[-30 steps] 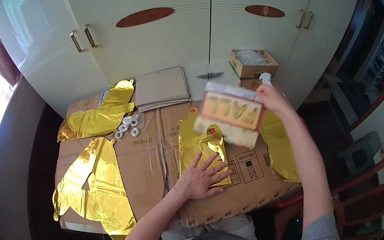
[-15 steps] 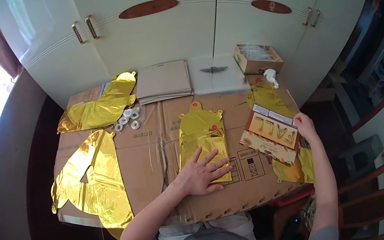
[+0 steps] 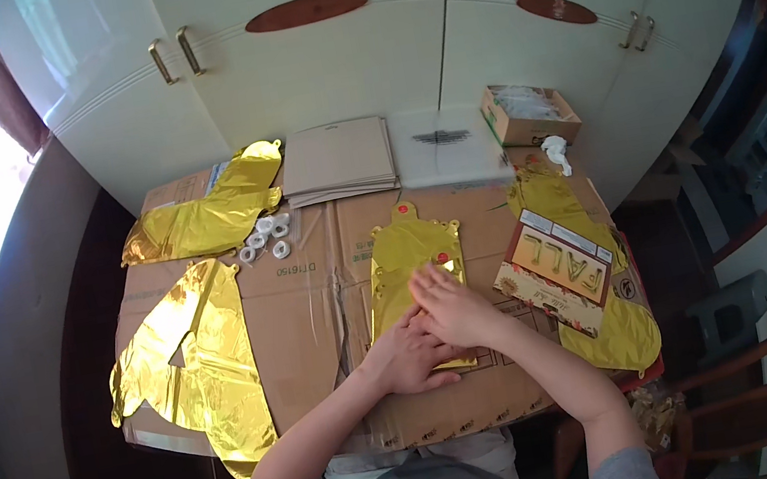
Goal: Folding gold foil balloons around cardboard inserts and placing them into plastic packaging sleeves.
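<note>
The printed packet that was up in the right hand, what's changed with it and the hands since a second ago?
The right hand lowered the printed packet onto the gold foil at the table's right, let go, then moved left onto the folded gold foil balloon, beside the left hand. The left hand stayed pressed on that balloon; everything else on the cardboard is unmoved.

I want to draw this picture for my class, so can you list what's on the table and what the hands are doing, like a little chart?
table cover: flattened brown cardboard
left hand: flat on the gold foil balloon in the middle
right hand: flat on the same balloon, partly over the left hand
right side: flat printed packet lying on another gold balloon
left side: big gold balloon
back: gold balloon, small white rolls, stack of cardboard sheets, open box
</note>
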`<state>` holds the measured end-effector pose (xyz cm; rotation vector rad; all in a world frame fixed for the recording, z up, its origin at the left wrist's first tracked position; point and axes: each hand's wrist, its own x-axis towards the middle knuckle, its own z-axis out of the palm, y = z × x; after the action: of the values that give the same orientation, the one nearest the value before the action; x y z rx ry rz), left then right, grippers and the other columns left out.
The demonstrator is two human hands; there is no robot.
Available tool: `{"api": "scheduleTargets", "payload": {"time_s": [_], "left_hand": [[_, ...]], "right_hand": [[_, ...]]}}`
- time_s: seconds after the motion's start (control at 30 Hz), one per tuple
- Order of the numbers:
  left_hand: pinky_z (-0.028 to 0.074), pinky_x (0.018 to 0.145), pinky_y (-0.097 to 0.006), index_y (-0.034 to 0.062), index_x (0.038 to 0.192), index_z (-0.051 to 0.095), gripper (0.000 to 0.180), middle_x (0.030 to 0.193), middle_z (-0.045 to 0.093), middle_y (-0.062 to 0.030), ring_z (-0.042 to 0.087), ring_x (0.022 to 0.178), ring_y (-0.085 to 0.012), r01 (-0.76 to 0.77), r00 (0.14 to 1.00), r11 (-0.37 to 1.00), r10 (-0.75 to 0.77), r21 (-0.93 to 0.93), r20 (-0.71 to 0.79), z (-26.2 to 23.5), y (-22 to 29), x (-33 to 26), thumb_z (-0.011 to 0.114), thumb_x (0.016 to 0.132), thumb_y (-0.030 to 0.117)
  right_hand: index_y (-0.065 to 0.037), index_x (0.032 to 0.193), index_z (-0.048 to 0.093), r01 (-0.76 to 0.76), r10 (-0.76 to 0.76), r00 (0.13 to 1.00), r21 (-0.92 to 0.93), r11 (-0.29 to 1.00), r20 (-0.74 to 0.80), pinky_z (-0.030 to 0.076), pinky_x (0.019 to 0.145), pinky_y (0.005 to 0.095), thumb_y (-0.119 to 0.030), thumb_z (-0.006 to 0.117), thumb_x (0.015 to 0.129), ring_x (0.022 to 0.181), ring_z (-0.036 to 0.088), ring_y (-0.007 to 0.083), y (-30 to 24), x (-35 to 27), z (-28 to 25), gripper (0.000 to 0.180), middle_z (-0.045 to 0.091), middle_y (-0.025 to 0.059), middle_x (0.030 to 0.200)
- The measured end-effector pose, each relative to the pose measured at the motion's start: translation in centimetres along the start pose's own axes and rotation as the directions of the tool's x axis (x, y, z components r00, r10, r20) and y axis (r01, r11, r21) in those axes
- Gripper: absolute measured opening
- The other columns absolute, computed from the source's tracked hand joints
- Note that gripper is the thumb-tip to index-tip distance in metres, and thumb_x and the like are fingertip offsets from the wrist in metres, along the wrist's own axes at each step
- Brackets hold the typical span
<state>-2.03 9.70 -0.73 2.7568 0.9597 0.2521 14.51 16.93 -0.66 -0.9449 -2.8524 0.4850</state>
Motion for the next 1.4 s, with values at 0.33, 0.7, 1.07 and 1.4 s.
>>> {"api": "scheduleTargets", "payload": {"time_s": [0.33, 0.7, 1.07, 1.4], "left_hand": [[0.015, 0.118, -0.054, 0.0276, 0.142, 0.047, 0.060, 0.144, 0.047, -0.0018, 0.034, 0.139, -0.0270, 0.028, 0.999, 0.997, -0.029, 0.076, 0.021, -0.2, 0.5, 0.0, 0.039, 0.093, 0.061], [0.012, 0.118, -0.056, 0.0273, 0.148, 0.037, 0.065, 0.155, 0.034, 0.0002, 0.026, 0.145, -0.0280, -0.006, 0.998, 0.991, 0.015, 0.130, -0.066, 0.8, -0.2, -0.3, 0.034, 0.094, 0.064], [0.013, 0.116, -0.059, 0.0271, 0.149, 0.034, 0.064, 0.156, 0.032, 0.0000, 0.023, 0.146, -0.0281, -0.013, 0.998, 0.997, 0.018, 0.076, -0.064, 1.2, -0.2, -0.4, 0.034, 0.095, 0.062], [0.012, 0.116, -0.060, 0.0280, 0.148, 0.036, 0.064, 0.155, 0.033, -0.0003, 0.023, 0.146, -0.0291, -0.018, 0.998, 0.998, 0.022, 0.056, -0.065, 1.4, -0.4, -0.3, 0.032, 0.095, 0.063]], "right_hand": [[0.009, 0.147, 0.023, -0.199, 0.205, 0.977, -0.090, 0.976, 0.058, 0.015, 0.120, 0.0456, -0.045, 0.037, 0.101, 0.147, 0.015, 0.0372, 1.2, -0.6, -0.5, 0.072, 0.019, 0.0276, 0.155], [-0.010, 0.088, 0.074, -0.291, 0.311, 0.947, 0.190, 0.938, -0.082, 0.044, 0.094, 0.0478, -0.041, 0.066, 0.082, 0.109, 0.059, 0.0315, 0.3, 9.3, -2.0, 0.033, 0.068, 0.0119, 0.111], [-0.013, 0.083, 0.074, -0.447, 0.434, 0.894, 0.213, 0.869, 0.108, 0.044, 0.081, 0.0428, -0.037, 0.072, 0.079, 0.076, 0.067, 0.0220, 0.4, 12.1, -1.5, 0.024, 0.071, 0.0035, 0.076], [-0.019, 0.083, 0.075, -0.451, 0.482, 0.875, 0.280, 0.848, -0.049, 0.036, 0.088, 0.0490, -0.037, 0.071, 0.080, 0.106, 0.055, 0.0268, 0.3, 11.3, 0.5, 0.019, 0.069, 0.0002, 0.087]]}}
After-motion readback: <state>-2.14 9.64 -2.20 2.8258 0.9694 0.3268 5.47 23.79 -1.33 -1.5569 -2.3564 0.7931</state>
